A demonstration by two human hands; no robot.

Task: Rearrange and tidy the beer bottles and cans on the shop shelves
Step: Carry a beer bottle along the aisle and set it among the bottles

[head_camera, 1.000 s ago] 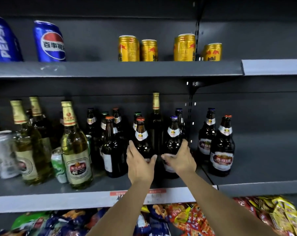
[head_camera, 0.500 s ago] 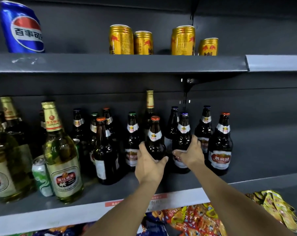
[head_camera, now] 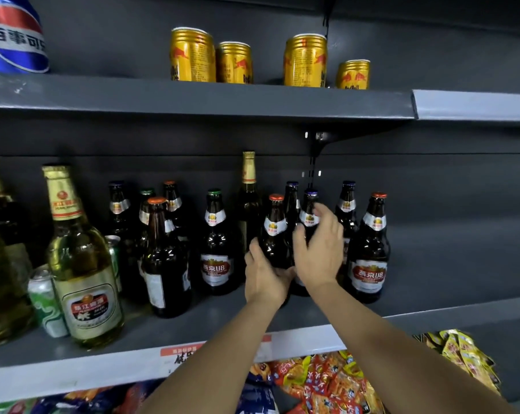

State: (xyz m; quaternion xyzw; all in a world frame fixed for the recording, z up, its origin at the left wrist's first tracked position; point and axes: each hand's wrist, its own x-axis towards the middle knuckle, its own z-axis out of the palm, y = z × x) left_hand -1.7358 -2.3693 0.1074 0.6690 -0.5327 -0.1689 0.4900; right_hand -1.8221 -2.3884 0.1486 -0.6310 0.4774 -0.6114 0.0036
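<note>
My left hand (head_camera: 264, 277) is wrapped around the fat part of a dark beer bottle with an orange cap (head_camera: 275, 231). My thumb and fingers curl around it. It stands on the middle shelf (head_camera: 282, 321), near the middle of what I see.

My right hand (head_camera: 320, 252) is just beside it, at 3 o'clock from that bottle. Its fingers are spread and a bit blurry. It is in front of a dark bottle with a purple cap (head_camera: 309, 216), but I cannot tell if it touches it.

At 3 o'clock from my right hand stands another dark bottle with an orange cap (head_camera: 370, 252). Its red label has "U8" on it. At 9 o'clock from my left hand is a dark bottle with a green cap (head_camera: 215, 243), and it says "U8" too.

Far over at 9 o'clock is a big green glass bottle with gold foil (head_camera: 79, 258) and a red label. A green and white can (head_camera: 45, 300) touches its left side.

On the top shelf (head_camera: 193, 97), at 12 o'clock, stand four gold cans (head_camera: 193, 55) with red bulls. One says "Red Bull". At 10 o'clock is a blue Pepsi can (head_camera: 14, 37) with Chinese words.

At 6 o'clock, under the shelf, are bright snack bags (head_camera: 327, 380). A red price tag (head_camera: 182, 352) sits on the shelf edge.
</note>
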